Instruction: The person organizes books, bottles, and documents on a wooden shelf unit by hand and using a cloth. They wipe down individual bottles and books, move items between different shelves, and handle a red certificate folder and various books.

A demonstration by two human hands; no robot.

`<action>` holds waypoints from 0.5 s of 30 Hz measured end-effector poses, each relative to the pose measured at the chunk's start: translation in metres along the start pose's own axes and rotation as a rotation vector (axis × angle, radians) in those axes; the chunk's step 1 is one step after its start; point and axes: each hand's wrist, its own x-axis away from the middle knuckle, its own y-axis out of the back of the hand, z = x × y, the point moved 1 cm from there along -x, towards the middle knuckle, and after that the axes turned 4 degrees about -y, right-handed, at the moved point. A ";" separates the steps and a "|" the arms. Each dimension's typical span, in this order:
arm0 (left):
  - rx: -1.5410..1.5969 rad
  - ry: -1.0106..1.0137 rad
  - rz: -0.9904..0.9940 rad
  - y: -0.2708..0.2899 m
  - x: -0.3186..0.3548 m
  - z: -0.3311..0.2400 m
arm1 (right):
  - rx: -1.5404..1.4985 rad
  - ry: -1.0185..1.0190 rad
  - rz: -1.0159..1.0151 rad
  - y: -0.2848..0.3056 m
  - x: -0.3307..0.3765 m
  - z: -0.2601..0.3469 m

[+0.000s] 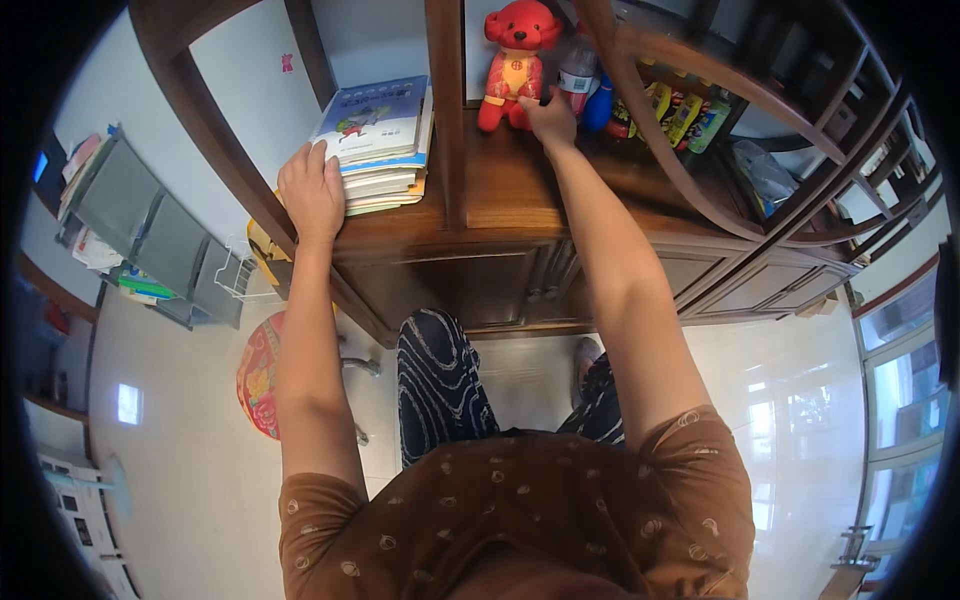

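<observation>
My left hand (312, 188) rests on the near left corner of a stack of books (385, 185). Its fingers lie stretched along the edge, and a blue-and-white picture book (375, 118) tops the pile. My right hand (552, 124) reaches to the lower right side of a red plush dog (519, 42), which sits upright on the shelf in a yellow-and-red outfit. The thumb is spread toward the toy and touches it or nearly does. A clear bottle with a red lower part (577, 80) stands just behind that hand, and its other fingertips are partly hidden.
A wooden post (449, 110) divides the cabinet's shelf. Right of the bottle are a blue object (598, 103) and several colourful packages (680, 118) behind a curved wooden frame (668, 165). Below are cabinet doors (450, 285). A red patterned stool (262, 378) and grey rack (165, 235) stand left.
</observation>
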 end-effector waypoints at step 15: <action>0.008 0.031 0.000 -0.002 0.004 0.003 | -0.099 0.077 0.068 -0.051 0.005 0.024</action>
